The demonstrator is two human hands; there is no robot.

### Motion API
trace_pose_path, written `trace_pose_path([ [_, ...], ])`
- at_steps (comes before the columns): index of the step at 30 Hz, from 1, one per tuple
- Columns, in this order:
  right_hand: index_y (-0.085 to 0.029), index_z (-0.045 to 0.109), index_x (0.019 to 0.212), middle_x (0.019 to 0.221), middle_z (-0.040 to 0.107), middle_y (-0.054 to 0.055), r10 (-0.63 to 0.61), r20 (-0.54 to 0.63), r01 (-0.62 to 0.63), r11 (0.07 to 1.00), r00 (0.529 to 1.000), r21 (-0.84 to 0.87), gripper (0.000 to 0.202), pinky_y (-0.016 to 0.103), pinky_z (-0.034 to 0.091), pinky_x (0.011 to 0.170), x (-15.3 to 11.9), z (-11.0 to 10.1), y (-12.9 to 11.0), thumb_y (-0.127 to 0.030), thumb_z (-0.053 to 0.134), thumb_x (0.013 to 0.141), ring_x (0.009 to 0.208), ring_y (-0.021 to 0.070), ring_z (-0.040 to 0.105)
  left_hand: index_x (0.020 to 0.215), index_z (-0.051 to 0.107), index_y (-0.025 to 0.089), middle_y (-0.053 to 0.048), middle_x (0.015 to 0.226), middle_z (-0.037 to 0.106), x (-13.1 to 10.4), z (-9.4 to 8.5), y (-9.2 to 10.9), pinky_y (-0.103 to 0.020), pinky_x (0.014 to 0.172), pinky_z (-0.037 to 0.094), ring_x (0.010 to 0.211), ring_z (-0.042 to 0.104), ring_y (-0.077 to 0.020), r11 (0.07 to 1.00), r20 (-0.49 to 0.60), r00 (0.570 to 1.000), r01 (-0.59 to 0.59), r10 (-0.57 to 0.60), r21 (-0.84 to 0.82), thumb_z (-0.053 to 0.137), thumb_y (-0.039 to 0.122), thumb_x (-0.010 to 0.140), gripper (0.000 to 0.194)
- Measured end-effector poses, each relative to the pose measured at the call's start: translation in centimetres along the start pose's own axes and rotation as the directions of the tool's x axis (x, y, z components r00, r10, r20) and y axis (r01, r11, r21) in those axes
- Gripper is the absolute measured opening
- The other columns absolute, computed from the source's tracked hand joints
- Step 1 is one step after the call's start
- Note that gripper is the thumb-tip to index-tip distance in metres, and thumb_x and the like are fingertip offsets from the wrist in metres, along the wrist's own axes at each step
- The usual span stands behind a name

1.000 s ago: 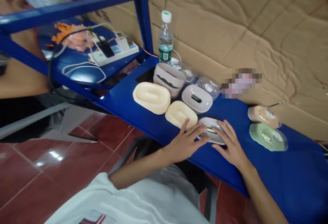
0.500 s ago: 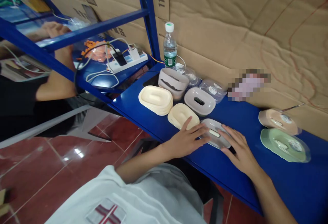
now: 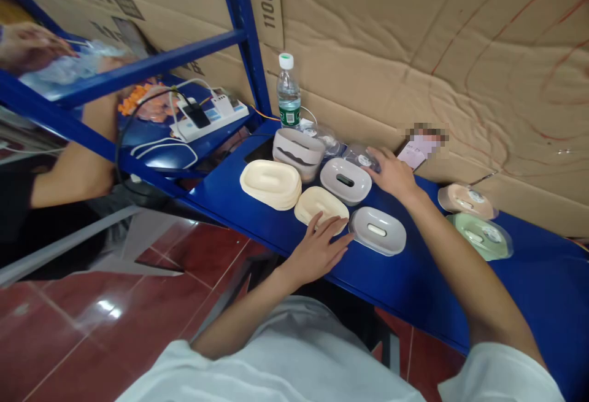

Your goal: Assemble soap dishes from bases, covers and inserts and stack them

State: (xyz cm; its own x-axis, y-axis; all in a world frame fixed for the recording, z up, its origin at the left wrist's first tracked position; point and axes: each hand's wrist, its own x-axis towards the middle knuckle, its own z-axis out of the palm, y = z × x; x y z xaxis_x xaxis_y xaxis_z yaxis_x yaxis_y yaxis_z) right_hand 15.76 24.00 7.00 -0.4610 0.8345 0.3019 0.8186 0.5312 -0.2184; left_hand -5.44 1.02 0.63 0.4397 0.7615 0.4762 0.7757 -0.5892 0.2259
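Head view: the right hand (image 3: pixel 390 172) reaches to the upper middle of the frame, its grip spread loosely over a clear plastic lid (image 3: pixel 363 158) that lies just behind the grey soap box (image 3: pixel 345 180); whether the fingers have closed on it cannot be told. The left hand (image 3: pixel 317 248) rests flat, fingers apart and holding nothing, against the near edge of a cream tray (image 3: pixel 321 205), just beside the white soap box (image 3: pixel 377 231) at mid-frame. The clear lid looks thin, light and smooth, likely to flex and slip; its rim seems the surest place to pinch. The boxes look like stiff, light plastic. All sit on a glossy blue desk (image 3: pixel 529 279) backed by cardboard (image 3: pixel 414 40), with red floor tiles (image 3: pixel 92 328) at lower left.
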Motion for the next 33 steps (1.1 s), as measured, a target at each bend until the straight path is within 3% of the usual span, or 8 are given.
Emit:
trace_pose_path([
  [4, -0.011, 0.064, 0.140, 0.136, 0.074, 0.013, 0.022, -0.057, -0.018, 0.997, 0.998, 0.076, 0.071, 0.047, 0.056, 0.111, 1.6, 1.5, 0.3, -0.072, 0.051, 0.104, 0.118, 0.0201, 0.068, 0.137, 0.068, 0.023, -0.012, 0.153, 0.063, -0.6, -0.2, -0.2, -0.059, 0.132, 0.033, 0.146, 0.056, -0.0291, 1.000, -0.006, 1.000, -0.006, 0.006, -0.025, 0.057, 0.028, 0.108, 0.031],
  [8, -0.016, 0.066, 0.141, 0.140, 0.073, 0.011, 0.036, -0.200, -0.010, 0.991, 0.979, 0.133, 0.055, 0.050, 0.051, 0.120, -0.6, -1.4, -0.2, -0.059, 0.054, 0.108, 0.130, 0.0221, 0.066, 0.139, 0.067, 0.024, -0.012, 0.154, 0.062, -0.8, -0.3, -0.3, -0.059, 0.133, 0.031, 0.147, 0.055, -0.0296, 0.999, 0.028, 1.000, -0.008, 0.009, -0.032, 0.058, 0.030, 0.108, 0.033],
  [10, -0.025, 0.065, 0.145, 0.145, 0.070, 0.008, 0.048, -0.290, -0.008, 0.990, 0.956, 0.137, 0.048, 0.049, 0.050, 0.124, -4.0, -3.4, -0.9, -0.053, 0.059, 0.107, 0.136, 0.0231, 0.064, 0.142, 0.065, 0.024, -0.012, 0.156, 0.061, -0.7, -0.3, -0.4, -0.059, 0.133, 0.030, 0.148, 0.054, -0.0299, 0.999, 0.044, 0.999, 0.001, 0.001, -0.035, 0.058, 0.031, 0.108, 0.036],
  [13, -0.031, 0.062, 0.150, 0.151, 0.066, 0.007, 0.093, -0.343, -0.059, 0.993, 0.935, 0.107, 0.049, 0.054, 0.051, 0.124, -11.2, -5.2, -2.5, -0.046, 0.066, 0.104, 0.140, 0.0286, 0.063, 0.144, 0.064, 0.024, -0.013, 0.155, 0.061, -0.6, -0.3, -0.4, -0.057, 0.134, 0.029, 0.149, 0.054, -0.0295, 0.999, 0.041, 0.999, 0.018, -0.016, -0.049, 0.059, 0.031, 0.108, 0.038],
  [16, -0.035, 0.056, 0.157, 0.156, 0.062, 0.007, 0.126, -0.308, -0.112, 0.992, 0.943, 0.064, 0.054, 0.059, 0.051, 0.122, -18.1, -4.8, -4.1, -0.039, 0.065, 0.105, 0.142, 0.0330, 0.062, 0.146, 0.063, 0.024, -0.012, 0.155, 0.062, -0.5, -0.4, -0.3, -0.056, 0.134, 0.027, 0.149, 0.054, -0.0295, 0.998, 0.047, 0.999, 0.021, -0.018, -0.058, 0.058, 0.030, 0.108, 0.039],
  [19, -0.042, 0.044, 0.164, 0.161, 0.057, 0.005, 0.084, -0.247, -0.082, 0.996, 0.965, 0.020, 0.063, 0.064, 0.052, 0.121, -21.9, -3.0, -5.1, -0.033, 0.063, 0.105, 0.147, 0.0360, 0.057, 0.147, 0.062, 0.024, -0.011, 0.156, 0.062, -0.3, -0.4, -0.2, -0.057, 0.135, 0.024, 0.148, 0.055, -0.0299, 0.999, 0.062, 0.998, 0.026, -0.023, -0.045, 0.058, 0.031, 0.108, 0.040],
  [26, -0.043, 0.031, 0.170, 0.169, 0.045, 0.008, 0.052, -0.113, -0.054, 0.998, 0.992, -0.014, 0.077, 0.067, 0.051, 0.121, -22.5, -0.6, -6.0, -0.030, 0.066, 0.103, 0.154, 0.0392, 0.047, 0.153, 0.058, 0.022, -0.008, 0.160, 0.061, -0.3, -0.3, -0.2, -0.053, 0.139, 0.012, 0.152, 0.052, -0.0269, 0.999, 0.081, 0.997, 0.016, -0.013, -0.037, 0.057, 0.035, 0.109, 0.045],
  [33, -0.045, 0.028, 0.170, 0.172, 0.041, 0.006, 0.008, -0.108, -0.010, 1.000, 0.994, -0.019, 0.078, 0.061, 0.051, 0.124, -23.5, -0.2, -5.9, -0.019, 0.060, 0.104, 0.159, 0.0345, 0.042, 0.151, 0.059, 0.021, -0.006, 0.162, 0.059, -0.4, -0.3, -0.2, -0.052, 0.139, 0.009, 0.151, 0.052, -0.0274, 0.999, 0.077, 0.997, 0.007, -0.003, -0.053, 0.055, 0.033, 0.110, 0.043],
])
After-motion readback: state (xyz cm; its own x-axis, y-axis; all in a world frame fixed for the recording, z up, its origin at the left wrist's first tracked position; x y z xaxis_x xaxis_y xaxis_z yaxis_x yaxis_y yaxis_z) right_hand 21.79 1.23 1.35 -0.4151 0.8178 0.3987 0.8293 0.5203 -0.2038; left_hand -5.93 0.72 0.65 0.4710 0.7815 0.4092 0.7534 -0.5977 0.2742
